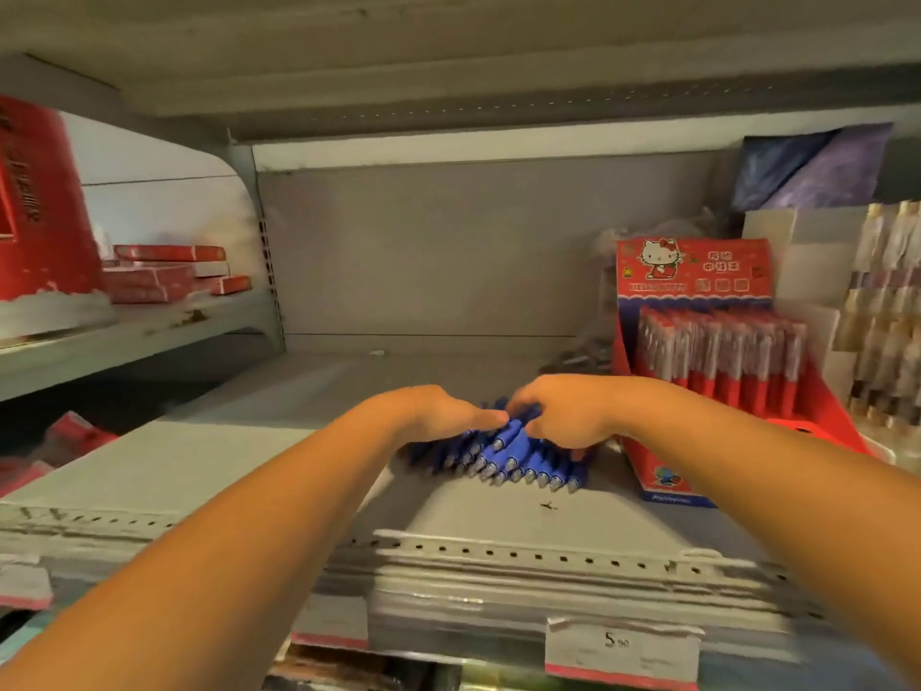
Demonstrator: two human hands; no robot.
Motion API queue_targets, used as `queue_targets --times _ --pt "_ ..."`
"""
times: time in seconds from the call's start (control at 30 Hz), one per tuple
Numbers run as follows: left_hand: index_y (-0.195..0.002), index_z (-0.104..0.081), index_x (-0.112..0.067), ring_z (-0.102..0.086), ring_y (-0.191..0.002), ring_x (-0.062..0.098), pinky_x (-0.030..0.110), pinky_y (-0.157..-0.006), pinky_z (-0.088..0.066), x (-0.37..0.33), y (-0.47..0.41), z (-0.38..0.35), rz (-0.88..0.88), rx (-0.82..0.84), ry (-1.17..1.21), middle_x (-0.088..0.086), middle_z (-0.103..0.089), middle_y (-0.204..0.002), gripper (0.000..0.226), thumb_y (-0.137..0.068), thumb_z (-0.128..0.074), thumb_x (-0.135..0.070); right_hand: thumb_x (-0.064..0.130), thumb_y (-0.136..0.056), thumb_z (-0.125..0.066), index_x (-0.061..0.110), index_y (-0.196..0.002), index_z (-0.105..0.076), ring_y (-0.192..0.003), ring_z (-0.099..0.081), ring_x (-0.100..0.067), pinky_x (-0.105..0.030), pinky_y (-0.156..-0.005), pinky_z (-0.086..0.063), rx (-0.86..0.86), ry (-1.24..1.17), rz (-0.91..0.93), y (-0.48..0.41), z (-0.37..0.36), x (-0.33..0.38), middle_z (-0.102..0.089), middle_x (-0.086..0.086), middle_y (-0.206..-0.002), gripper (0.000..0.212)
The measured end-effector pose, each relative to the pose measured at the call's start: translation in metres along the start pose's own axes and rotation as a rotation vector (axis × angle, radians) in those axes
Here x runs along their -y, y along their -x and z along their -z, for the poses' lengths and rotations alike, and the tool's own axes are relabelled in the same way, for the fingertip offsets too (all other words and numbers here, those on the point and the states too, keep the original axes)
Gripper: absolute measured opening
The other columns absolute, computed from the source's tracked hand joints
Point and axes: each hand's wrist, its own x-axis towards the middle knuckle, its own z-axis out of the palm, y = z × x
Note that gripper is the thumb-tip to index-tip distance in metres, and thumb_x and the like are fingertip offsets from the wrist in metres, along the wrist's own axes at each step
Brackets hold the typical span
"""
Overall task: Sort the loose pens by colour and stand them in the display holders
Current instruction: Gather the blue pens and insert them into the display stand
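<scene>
A pile of several blue pens (pixel 513 461) lies on the grey shelf (pixel 249 471), tips pointing toward me. My left hand (pixel 438 411) rests over the pile's left side, fingers curled down onto the pens. From the right, my right hand (pixel 563 416) covers the other side, its fingers closed around the pens at the top of the pile. Both hands meet above the middle and hide the far ends of the pens. A red display holder (pixel 722 361) with a cartoon cat header stands just right of the pile, filled with upright red-and-white pens.
Beige packaged goods (pixel 882 311) and white boxes stand at the far right. Red boxes (pixel 164 276) lie on the neighbouring shelf at left. A price tag reading 5.90 (pixel 618 640) hangs on the front edge. The shelf's back panel (pixel 423 251) is bare grey.
</scene>
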Motion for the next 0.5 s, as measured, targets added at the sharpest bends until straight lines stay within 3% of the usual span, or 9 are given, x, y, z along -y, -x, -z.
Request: queue_targets --times 0.1,0.17,0.27,0.33,0.4,0.5 --pt "-0.08 -0.053 -0.018 -0.063 -0.092 0.03 0.036 -0.081 -0.05 -0.02 -0.013 0.003 0.068 0.193 -0.038 0.012 -0.065 -0.106 0.062 -0.076 -0.054 -0.081 0.005 -0.102 -0.034 0.023 -0.137 -0.048 -0.063 -0.064 -0.018 -0.027 -0.055 -0.055 0.08 0.024 -0.041 -0.014 0.009 -0.003 -0.057 -0.012 -0.114 0.042" --pt "-0.086 -0.055 -0.02 -0.061 -0.081 0.025 0.03 -0.071 -0.048 -0.029 -0.023 0.006 0.068 0.25 -0.06 0.007 -0.06 -0.094 0.059 -0.076 -0.058 -0.078 0.005 -0.103 -0.03 0.025 -0.134 -0.045 -0.061 -0.063 -0.018 -0.026 -0.053 -0.054 0.121 -0.005 -0.078 -0.022 0.013 -0.004 -0.056 -0.017 -0.116 0.04" --pt "-0.118 -0.05 -0.024 -0.057 -0.085 0.021 0.033 -0.076 -0.052 -0.029 -0.035 0.012 0.098 0.271 -0.067 0.005 -0.052 -0.111 0.081 -0.063 -0.069 -0.08 0.01 -0.101 -0.031 0.02 -0.119 -0.045 -0.064 -0.06 -0.025 -0.03 -0.051 -0.055 0.146 -0.055 -0.105 -0.033 0.013 -0.002 -0.054 -0.021 -0.106 0.025" --pt "-0.126 -0.046 -0.026 -0.058 -0.092 0.022 0.034 -0.075 -0.053 -0.027 -0.043 0.014 0.115 0.291 -0.064 0.005 -0.05 -0.121 0.095 -0.053 -0.073 -0.08 0.013 -0.099 -0.032 0.015 -0.117 -0.045 -0.062 -0.06 -0.026 -0.032 -0.05 -0.055 0.129 -0.049 -0.102 -0.038 0.011 0.0 -0.054 -0.021 -0.102 0.022" --pt "-0.126 -0.049 -0.025 -0.06 -0.088 0.022 0.031 -0.066 -0.053 -0.027 -0.047 0.014 0.115 0.312 -0.074 0.006 -0.053 -0.117 0.098 -0.047 -0.075 -0.078 0.013 -0.097 -0.032 0.013 -0.118 -0.047 -0.06 -0.061 -0.027 -0.033 -0.052 -0.056 0.105 -0.046 -0.108 -0.04 0.008 0.001 -0.057 -0.022 -0.1 0.025" --pt "-0.105 -0.057 -0.02 -0.058 -0.073 0.023 0.032 -0.061 -0.055 -0.029 -0.052 0.013 0.113 0.327 -0.098 0.007 -0.057 -0.097 0.078 -0.047 -0.074 -0.07 0.012 -0.095 -0.036 0.018 -0.113 -0.048 -0.061 -0.063 -0.03 -0.035 -0.056 -0.058 0.056 -0.054 -0.105 -0.039 0.003 0.003 -0.063 -0.022 -0.099 0.022"
